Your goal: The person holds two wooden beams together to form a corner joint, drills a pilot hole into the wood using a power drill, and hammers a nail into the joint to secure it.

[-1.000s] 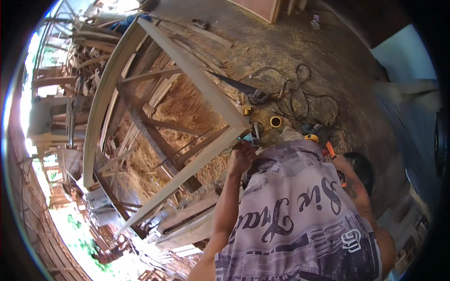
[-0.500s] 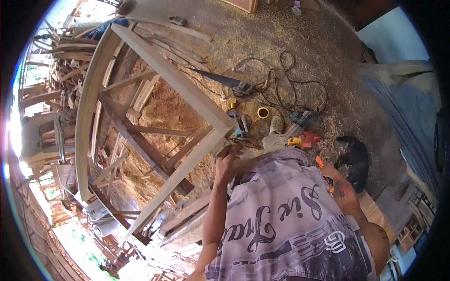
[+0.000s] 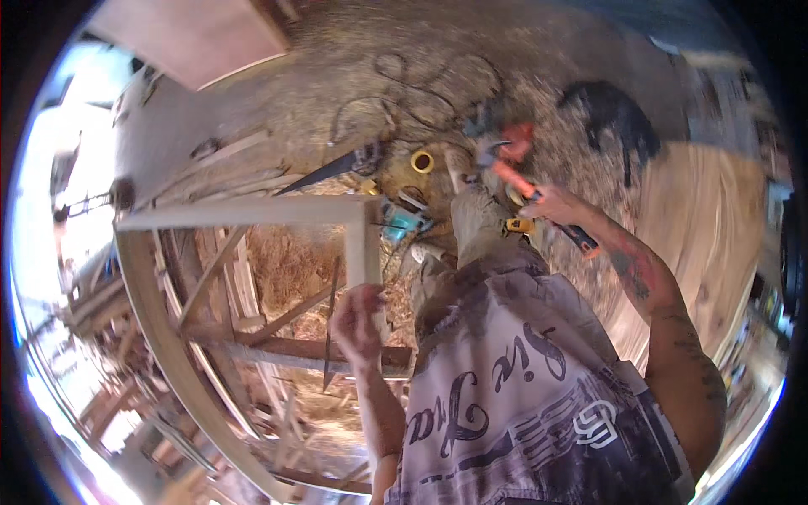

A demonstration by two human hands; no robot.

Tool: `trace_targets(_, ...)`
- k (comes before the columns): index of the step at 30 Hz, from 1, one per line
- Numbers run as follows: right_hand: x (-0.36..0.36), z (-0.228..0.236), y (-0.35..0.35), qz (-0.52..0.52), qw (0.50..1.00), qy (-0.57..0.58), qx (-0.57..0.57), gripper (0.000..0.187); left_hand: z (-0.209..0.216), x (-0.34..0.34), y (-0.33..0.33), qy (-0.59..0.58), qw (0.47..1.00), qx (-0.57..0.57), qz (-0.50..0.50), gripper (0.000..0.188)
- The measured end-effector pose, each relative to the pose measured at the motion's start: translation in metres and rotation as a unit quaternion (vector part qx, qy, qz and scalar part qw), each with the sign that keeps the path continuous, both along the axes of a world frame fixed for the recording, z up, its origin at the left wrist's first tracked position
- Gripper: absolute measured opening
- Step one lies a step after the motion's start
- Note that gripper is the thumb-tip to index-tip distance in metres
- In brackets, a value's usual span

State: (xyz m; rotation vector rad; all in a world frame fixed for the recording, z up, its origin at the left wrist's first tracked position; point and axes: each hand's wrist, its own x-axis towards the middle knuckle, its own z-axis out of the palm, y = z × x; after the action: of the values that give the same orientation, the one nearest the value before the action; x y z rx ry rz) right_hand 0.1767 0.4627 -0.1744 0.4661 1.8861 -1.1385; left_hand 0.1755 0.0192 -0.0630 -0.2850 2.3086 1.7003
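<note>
My right hand [image 3: 551, 204] is wrapped round the orange-and-black handle of a hammer [image 3: 513, 178], held out ahead of my body with its head at the far end. Motion blurs my left hand [image 3: 358, 324], and its fingers cannot be read clearly. It is over the near part of a curved wooden frame [image 3: 364, 240], close to the frame's side rail. A thin dark pointed strip [image 3: 330, 337] shows beside that hand; whether they touch, I cannot tell.
On the sawdust-strewn floor are a teal power tool [image 3: 402, 223], a yellow ring-shaped object [image 3: 422, 162], a handsaw [image 3: 320, 171] and a looped cord [image 3: 438, 84]. A black dog-like shape [image 3: 619, 118] is at the right, near a broad wooden slab [image 3: 699, 236].
My right hand has come forward from beside my waist, bringing the hammer into full view. The view has turned, and my left hand now appears farther left, over the frame rail.
</note>
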Motion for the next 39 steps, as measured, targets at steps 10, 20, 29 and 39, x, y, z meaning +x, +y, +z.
trace_targets(10, 0.077, -0.014, -0.121, 0.149, 0.960, 0.212, -0.104, 0.031, 0.008, 0.004, -0.010, 0.089, 0.970, -0.195, -0.111, 0.036)
trace_targets(20, 0.013, -0.033, -0.156, 0.106, 0.937, 0.195, -0.270, 0.029, 0.003, -0.031, 0.082, 0.302, 0.897, -0.195, -0.257, 0.034)
trace_targets(29, 0.019, -0.010, -0.126, 0.103, 0.947, 0.123, -0.280, 0.030, -0.001, -0.043, 0.112, 0.225, 0.937, -0.208, -0.165, 0.031)
trace_targets(39, 0.014, 0.035, -0.086, 0.147, 0.946, 0.249, -0.147, 0.032, -0.023, 0.001, 0.099, 0.288, 0.935, -0.195, -0.072, 0.014)
